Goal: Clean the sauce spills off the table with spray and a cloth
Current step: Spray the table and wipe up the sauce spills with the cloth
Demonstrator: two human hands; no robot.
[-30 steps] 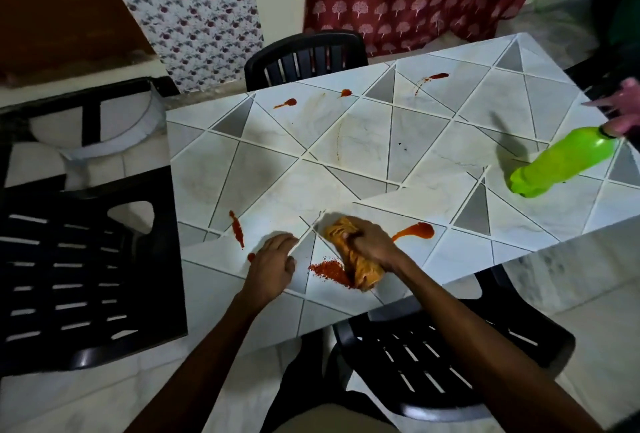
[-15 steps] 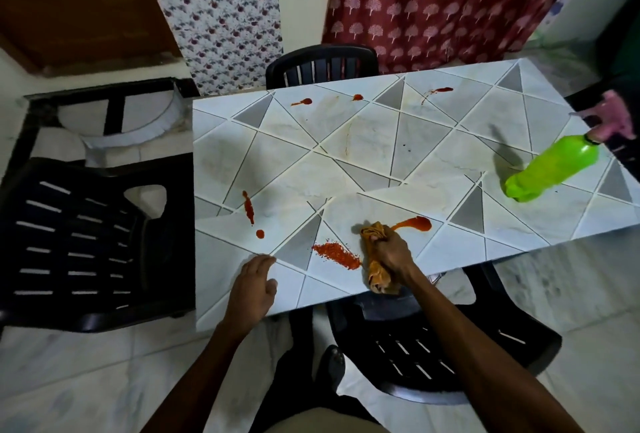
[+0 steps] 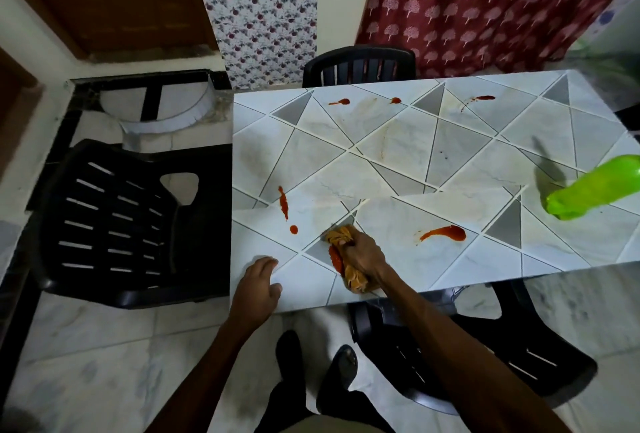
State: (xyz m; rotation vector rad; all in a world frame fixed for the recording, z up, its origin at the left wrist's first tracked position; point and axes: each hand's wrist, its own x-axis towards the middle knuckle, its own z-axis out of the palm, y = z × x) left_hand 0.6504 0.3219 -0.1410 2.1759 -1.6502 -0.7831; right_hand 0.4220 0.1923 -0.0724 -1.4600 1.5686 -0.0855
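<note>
My right hand [image 3: 363, 252] grips a bunched orange cloth [image 3: 353, 278] and presses it on the tiled table [image 3: 381, 162] near the front edge, over a red sauce smear [image 3: 335, 259]. My left hand [image 3: 258, 289] rests flat on the table's front left corner, fingers apart, holding nothing. Other sauce spills: a long streak [image 3: 283, 202] with a dot [image 3: 293, 229] at the left, a blob [image 3: 445, 232] right of the cloth, and three small marks along the far edge [image 3: 341, 102]. A green spray bottle [image 3: 595, 188] lies tilted at the right edge.
Black plastic chairs stand at the left [image 3: 128, 221], at the far side [image 3: 358, 64] and under the near edge [image 3: 485, 346]. My dark shoes [image 3: 311, 370] are on the pale floor below. Curtains hang behind the table.
My right hand has swept the cloth left over the speckled sauce patch, which is now a smear under it. The other person's hand on the green bottle is out of view. The camera has shifted.
</note>
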